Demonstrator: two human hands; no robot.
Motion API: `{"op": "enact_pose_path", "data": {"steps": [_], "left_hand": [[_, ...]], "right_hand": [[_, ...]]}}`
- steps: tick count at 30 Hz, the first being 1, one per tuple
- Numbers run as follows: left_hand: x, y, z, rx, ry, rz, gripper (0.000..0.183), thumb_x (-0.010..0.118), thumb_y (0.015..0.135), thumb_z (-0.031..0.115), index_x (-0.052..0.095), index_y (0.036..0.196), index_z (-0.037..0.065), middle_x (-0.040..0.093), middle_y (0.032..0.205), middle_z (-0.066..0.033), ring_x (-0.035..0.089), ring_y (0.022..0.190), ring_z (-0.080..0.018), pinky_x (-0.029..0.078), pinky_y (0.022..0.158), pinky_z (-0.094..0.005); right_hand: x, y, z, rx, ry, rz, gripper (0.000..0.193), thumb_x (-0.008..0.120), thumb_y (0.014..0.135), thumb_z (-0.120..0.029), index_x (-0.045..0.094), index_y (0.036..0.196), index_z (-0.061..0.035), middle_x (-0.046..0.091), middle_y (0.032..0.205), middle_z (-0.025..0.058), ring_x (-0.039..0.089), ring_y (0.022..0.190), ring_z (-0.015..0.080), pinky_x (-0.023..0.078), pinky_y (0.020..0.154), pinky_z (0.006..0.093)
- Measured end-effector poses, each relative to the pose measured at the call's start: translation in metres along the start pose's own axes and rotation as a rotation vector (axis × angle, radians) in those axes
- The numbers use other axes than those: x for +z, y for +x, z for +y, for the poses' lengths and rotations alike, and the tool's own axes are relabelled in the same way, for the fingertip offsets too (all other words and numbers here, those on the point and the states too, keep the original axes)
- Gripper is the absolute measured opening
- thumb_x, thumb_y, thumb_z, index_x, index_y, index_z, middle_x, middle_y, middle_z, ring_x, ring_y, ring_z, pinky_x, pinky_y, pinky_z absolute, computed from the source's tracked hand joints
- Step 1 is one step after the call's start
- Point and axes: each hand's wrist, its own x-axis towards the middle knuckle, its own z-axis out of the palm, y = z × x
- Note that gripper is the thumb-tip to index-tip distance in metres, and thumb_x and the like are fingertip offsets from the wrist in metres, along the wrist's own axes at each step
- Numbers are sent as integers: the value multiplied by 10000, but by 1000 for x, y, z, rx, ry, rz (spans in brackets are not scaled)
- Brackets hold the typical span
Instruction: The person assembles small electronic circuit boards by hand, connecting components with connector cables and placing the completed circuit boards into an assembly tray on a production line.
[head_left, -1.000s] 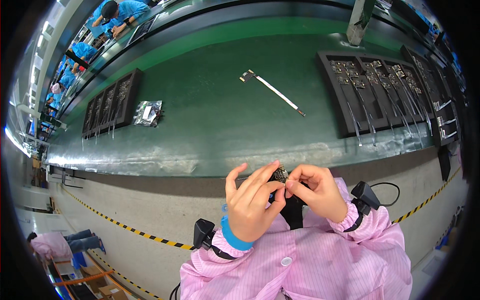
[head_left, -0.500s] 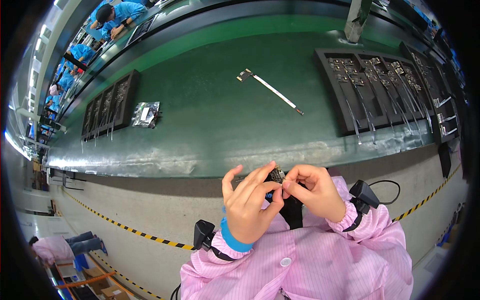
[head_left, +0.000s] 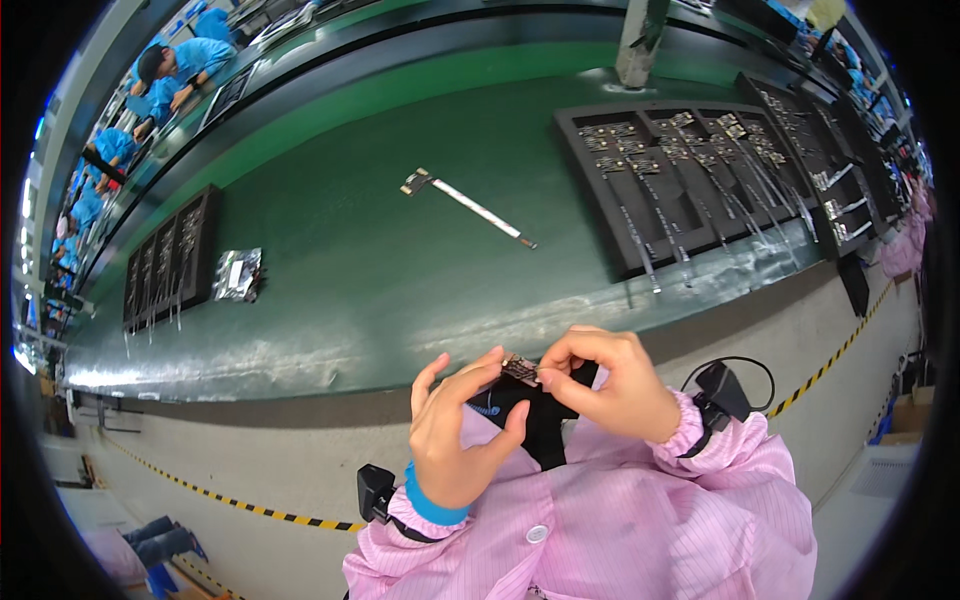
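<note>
Just in front of the bench edge, a small circuit board (head_left: 521,369) is pinched between the thumb and forefinger of my right hand (head_left: 617,388). My left hand (head_left: 456,438) is open, its fingers stretched toward the board's left end and its thumb apart from it. The forefinger tip is at the board's edge; whether it touches I cannot tell. On the green bench (head_left: 340,260) beyond lies another small board with a long white flat cable (head_left: 478,210), slanting down to the right.
Black trays (head_left: 592,200) of boards with cables stand on the right, near a post (head_left: 640,45). Another black tray (head_left: 168,260) and a silver bag (head_left: 238,275) are at the left. People in blue (head_left: 185,65) sit across the far side.
My left thumb has come away from the board and spread downward, while my right hand keeps its pinch. The whole view has shifted, so the bench things appear further left.
</note>
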Motion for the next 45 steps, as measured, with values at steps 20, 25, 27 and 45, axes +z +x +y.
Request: {"op": "enact_pose_path", "data": {"steps": [20,25,27,45], "left_hand": [[-12,0,-49,-203,-57,12,304,663,757,-58,597,1052,-23,679,1007,-129,663,913,-224,501,842,-319],[-20,0,-56,-248,-22,83,280,716,732,-6,630,996,23,682,981,-97,624,919,-271,463,852,-355],[-25,1,-65,-249,-6,121,271,714,736,-3,629,992,23,681,984,-96,623,917,-277,462,857,-357],[-43,13,-96,-461,-483,230,227,620,869,-6,577,1087,-53,652,1034,-135,665,921,-176,523,794,-268]], "right_hand": [[-193,149,39,243,-747,-419,248,560,938,-243,549,836,-17,486,712,8,444,725,108,398,691,285],[-181,140,48,2,-962,-124,201,683,813,-221,666,781,-23,634,777,116,570,794,238,442,762,350],[-171,136,30,-122,-1093,65,122,710,765,-171,675,748,-56,642,790,99,562,872,274,433,842,382],[29,239,8,30,-973,-193,136,651,707,-128,643,699,8,626,583,119,650,551,219,520,582,335]]}}
